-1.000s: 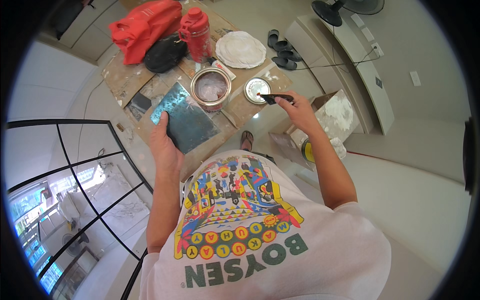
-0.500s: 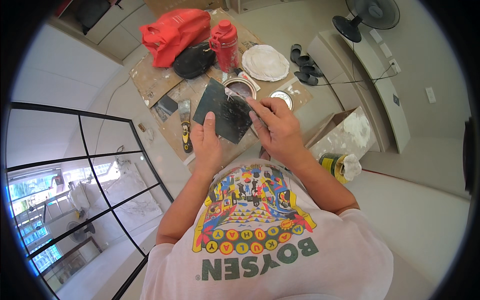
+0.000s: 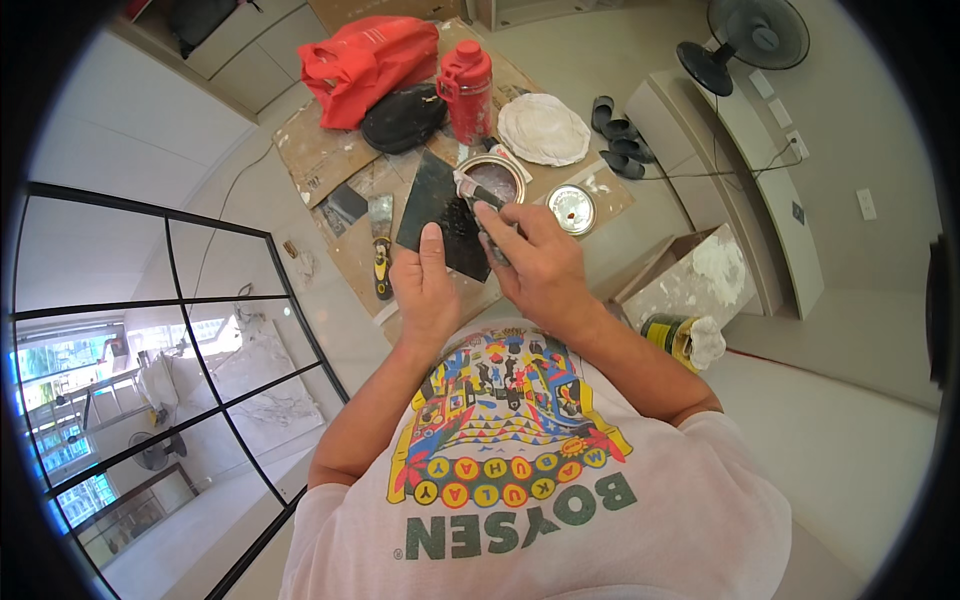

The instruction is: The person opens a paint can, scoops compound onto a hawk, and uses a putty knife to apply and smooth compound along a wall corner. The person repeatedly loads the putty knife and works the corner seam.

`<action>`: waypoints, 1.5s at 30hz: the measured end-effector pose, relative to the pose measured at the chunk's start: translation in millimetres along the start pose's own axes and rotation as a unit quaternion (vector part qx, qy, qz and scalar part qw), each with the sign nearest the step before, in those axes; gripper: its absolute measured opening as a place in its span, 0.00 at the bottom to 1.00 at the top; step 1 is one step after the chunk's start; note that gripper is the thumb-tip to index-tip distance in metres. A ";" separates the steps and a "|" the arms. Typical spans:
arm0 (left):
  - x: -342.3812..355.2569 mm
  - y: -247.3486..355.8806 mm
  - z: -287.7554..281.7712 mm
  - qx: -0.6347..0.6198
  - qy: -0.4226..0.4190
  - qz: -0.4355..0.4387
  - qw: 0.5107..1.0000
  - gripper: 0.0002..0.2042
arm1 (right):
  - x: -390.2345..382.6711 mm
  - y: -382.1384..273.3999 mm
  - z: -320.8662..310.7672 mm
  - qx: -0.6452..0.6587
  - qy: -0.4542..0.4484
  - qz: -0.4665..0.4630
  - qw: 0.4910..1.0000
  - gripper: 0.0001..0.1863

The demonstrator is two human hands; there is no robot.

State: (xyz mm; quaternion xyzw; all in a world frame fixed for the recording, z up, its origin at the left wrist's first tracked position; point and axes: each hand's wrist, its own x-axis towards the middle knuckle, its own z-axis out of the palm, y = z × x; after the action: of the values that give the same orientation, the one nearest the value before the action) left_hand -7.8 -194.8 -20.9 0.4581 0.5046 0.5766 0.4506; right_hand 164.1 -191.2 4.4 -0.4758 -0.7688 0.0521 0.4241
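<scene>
My left hand (image 3: pixel 428 295) grips a thin dark square plate (image 3: pixel 428 200) by its near edge, thumb on top. Dark wet-looking smears mark the plate's right half. In my right hand (image 3: pixel 545 262) is a small scraper (image 3: pixel 468 186), its pale-smeared blade end over the plate's right edge; the fingers partly hide its handle. Just beyond, an open round can (image 3: pixel 520 178) holds a greyish-brown substance. A round metal lid (image 3: pixel 572 210) lies to its right. Left of the plate rests a putty knife (image 3: pixel 382 262) with a yellow and black handle.
Stained cardboard (image 3: pixel 320 160) carries a red bag (image 3: pixel 365 70), black pouch (image 3: pixel 405 118), red bottle (image 3: pixel 467 105) and bundled white cloth (image 3: pixel 545 130). Right are slippers (image 3: pixel 622 140), a fan (image 3: pixel 750 40), a smeared box (image 3: pixel 690 275) and a yellow-green can (image 3: pixel 665 335). A black-framed glass panel (image 3: pixel 180 302) stands left.
My right hand has shifted slightly left and turned, bringing the scraper's blade end into clearer view over the plate. The plate has tilted and looks narrower. The whole view has shifted a little.
</scene>
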 end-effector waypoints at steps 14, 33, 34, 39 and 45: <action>0.3 2.6 -31.3 0.055 -0.037 0.022 0.998 0.17 | 7.4 -30.9 24.9 0.010 0.064 0.033 0.997 0.29; -36.1 24.9 -62.3 -0.033 -0.286 0.000 0.958 0.18 | -72.6 -144.9 2.1 -0.165 0.144 0.166 0.962 0.29; -41.3 26.8 -56.3 -0.056 -0.295 -0.012 0.954 0.18 | -80.5 -147.8 -9.2 -0.166 0.144 0.161 0.962 0.28; -55.8 32.2 -12.6 -0.212 -0.269 -0.356 0.870 0.14 | -129.8 -156.5 -95.0 -0.169 0.164 0.177 0.956 0.30; -115.1 40.4 63.1 -0.286 -0.479 -0.530 0.639 0.18 | -205.9 -163.8 -169.0 -0.196 0.163 0.134 0.958 0.33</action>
State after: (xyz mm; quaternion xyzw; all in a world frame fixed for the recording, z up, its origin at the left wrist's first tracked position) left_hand 71.9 -300.6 15.3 0.1724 0.1848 0.0542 0.9660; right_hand 208.7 -494.4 66.9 -0.6506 -0.6135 -0.1211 0.4308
